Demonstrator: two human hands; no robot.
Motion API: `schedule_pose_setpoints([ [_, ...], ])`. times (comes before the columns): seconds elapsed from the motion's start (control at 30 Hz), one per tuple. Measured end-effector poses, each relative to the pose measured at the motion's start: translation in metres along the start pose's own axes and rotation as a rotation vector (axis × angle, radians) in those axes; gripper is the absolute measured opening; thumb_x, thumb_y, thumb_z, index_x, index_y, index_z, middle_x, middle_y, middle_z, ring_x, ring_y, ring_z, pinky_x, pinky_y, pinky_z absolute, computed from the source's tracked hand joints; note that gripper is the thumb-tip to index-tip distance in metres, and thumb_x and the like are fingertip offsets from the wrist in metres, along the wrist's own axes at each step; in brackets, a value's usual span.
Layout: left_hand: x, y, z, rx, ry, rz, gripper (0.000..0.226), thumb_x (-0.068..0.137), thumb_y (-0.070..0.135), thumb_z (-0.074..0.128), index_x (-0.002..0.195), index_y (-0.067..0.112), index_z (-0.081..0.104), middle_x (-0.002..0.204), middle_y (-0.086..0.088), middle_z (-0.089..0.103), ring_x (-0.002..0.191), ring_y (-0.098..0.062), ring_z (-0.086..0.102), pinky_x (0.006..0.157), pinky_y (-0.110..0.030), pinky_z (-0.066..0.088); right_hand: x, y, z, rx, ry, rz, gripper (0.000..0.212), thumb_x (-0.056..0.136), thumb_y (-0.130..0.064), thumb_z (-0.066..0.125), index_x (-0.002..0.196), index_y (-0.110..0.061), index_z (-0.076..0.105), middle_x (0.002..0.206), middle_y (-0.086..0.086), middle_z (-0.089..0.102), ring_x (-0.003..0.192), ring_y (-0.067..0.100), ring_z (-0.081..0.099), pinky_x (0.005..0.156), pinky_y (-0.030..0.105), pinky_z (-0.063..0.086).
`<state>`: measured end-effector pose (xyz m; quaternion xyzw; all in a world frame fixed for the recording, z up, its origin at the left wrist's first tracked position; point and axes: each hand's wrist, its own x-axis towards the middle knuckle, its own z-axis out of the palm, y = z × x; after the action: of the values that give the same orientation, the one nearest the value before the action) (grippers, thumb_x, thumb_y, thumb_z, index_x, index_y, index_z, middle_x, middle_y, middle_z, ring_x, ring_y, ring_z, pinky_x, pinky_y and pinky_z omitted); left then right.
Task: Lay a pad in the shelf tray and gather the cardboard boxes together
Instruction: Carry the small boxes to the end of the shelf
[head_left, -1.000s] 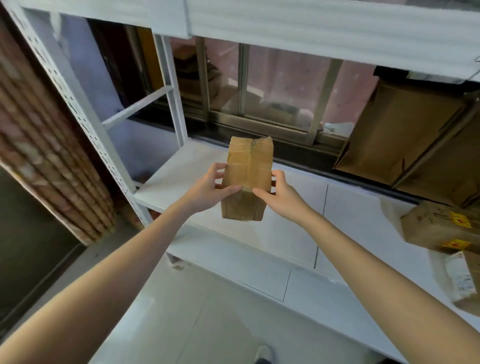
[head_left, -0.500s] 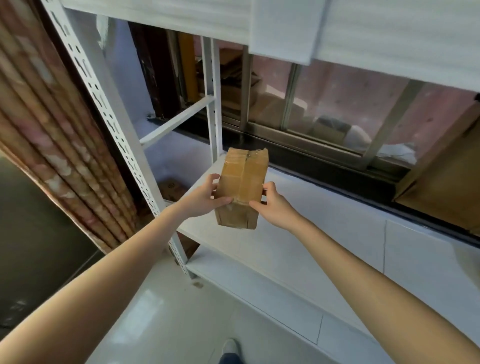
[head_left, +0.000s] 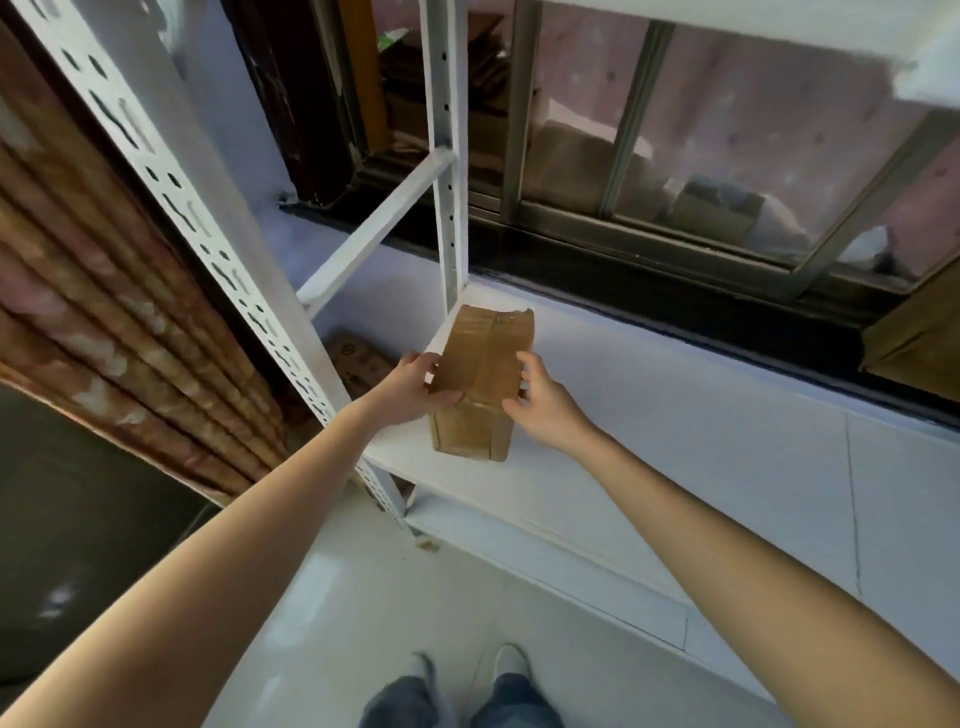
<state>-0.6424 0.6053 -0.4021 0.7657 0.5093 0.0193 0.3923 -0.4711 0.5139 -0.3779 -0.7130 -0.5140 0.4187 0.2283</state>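
Left hand (head_left: 415, 387) is clamped on the left side of the cardboard box (head_left: 480, 379), thumb lying across the taped top near its front edge, fingers wrapped down the far side. Right hand (head_left: 543, 402) sits at the box's right side with the fingers loosely spread; the fingertips look to be just brushing the top right edge, though it is hard to say whether they truly touch. So the box stands between the two hands, upright, at the left end of the white shelf (head_left: 675, 426), close to the rear upright post (head_left: 447, 156). Its bottom seems to rest on the shelf surface near the front lip. Behind it, a dark window sill (head_left: 649, 291) runs along the far edge. To the left, the perforated front post (head_left: 197, 218) slants across, with a patterned curtain (head_left: 93, 291) beyond it. Down near, two shoes (head_left: 511, 662) and jeans on a pale floor (head_left: 363, 597).
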Motion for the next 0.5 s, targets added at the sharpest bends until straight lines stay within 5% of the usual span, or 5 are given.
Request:
schedule_pose_setpoints([
  [0.23,0.031,-0.031,-0.01,0.03,-0.041,0.071,0.058,0.087,0.03,0.064,0.136,0.015,0.036,0.134,-0.011,0.042,0.121,-0.029,0.047,0.107,-0.044,0.04,0.022,-0.006,0.024,-0.044,0.032,0.014,0.059,0.092,-0.012,0.052,0.145,-0.011,0.027,0.15,0.007,0.035,0.135,0.024,0.038,0.104,0.024,0.031],
  [0.5,0.042,-0.033,-0.009,0.025,-0.05,0.095,0.067,0.089,0.029,0.061,0.142,0.01,0.026,0.141,-0.014,0.031,0.13,-0.029,0.039,0.111,-0.036,0.031,0.033,-0.005,0.035,-0.05,0.043,0.016,0.063,0.091,-0.022,0.056,0.146,-0.011,0.027,0.153,0.003,0.027,0.137,0.02,0.034,0.096,0.012,0.023],
])
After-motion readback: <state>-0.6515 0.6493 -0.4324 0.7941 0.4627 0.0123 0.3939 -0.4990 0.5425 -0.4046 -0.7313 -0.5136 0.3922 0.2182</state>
